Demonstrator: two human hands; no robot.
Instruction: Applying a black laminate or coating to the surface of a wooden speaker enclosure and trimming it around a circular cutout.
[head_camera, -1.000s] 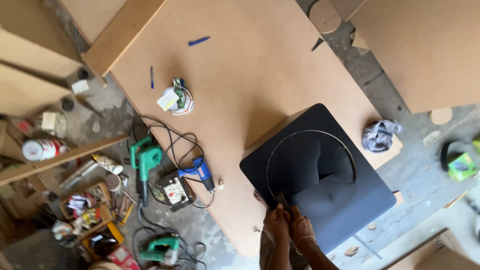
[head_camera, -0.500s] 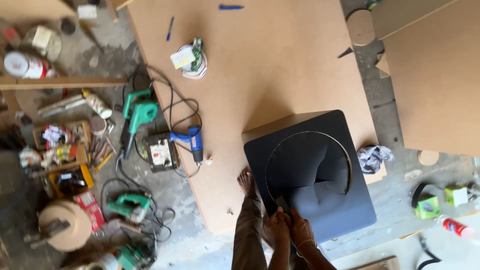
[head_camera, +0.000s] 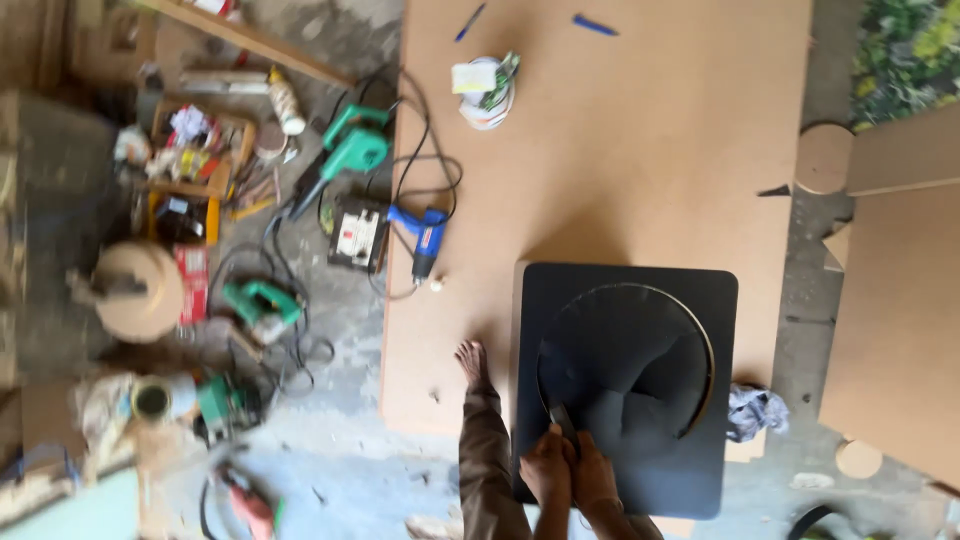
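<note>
Grey concrete floor (head_camera: 330, 470), big fibreboard sheet (head_camera: 620, 150), scattered power tools (head_camera: 345, 160)

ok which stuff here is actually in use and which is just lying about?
In use:
- left hand and right hand, close together, gripping a small tool
- black panel with round opening, where the tool's tip rests
- brown board under it

Lying about:
- blue glue gun
- green drill
- green saw
- crumpled cloth
- pens
</note>
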